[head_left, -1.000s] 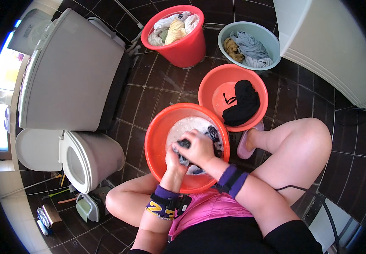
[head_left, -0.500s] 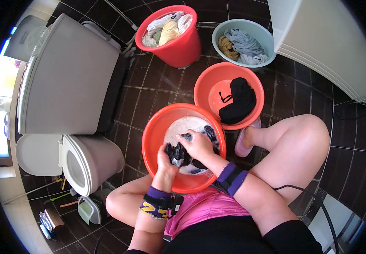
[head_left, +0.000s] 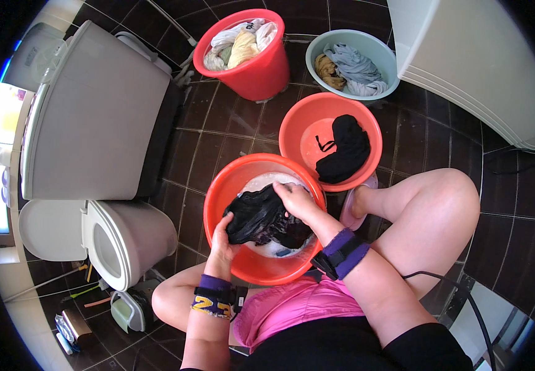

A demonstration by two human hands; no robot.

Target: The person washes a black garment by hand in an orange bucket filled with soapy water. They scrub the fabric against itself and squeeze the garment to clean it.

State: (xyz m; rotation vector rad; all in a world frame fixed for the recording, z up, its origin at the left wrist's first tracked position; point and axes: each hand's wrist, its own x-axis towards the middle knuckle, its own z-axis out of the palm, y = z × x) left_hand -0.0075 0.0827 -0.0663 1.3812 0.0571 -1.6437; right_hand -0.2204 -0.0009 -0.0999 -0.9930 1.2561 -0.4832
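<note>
Between my hands a wet black garment (head_left: 256,213) is spread out above an orange-red basin (head_left: 217,185). My left hand (head_left: 223,238) grips its left edge, thumb on top. At the upper right edge my right hand (head_left: 297,201) pinches the cloth. Below, whitish suds (head_left: 266,180) show in the basin, and the garment's lower part hangs into them. A small blue thing (head_left: 285,252) lies in the suds near the basin's front; its kind I cannot make out.
Beyond stands a second orange basin (head_left: 295,133) with a folded black garment (head_left: 345,148). Farther back are a red bucket (head_left: 258,77) of pale clothes and a grey-green basin (head_left: 317,52) of blue and tan clothes. A toilet (head_left: 137,238) and a grey washing machine (head_left: 103,117) stand left.
The bunched black garment has been opened out and lifted into a wider spread. My left hand has moved left, and my right hand slightly right, so they are farther apart.
</note>
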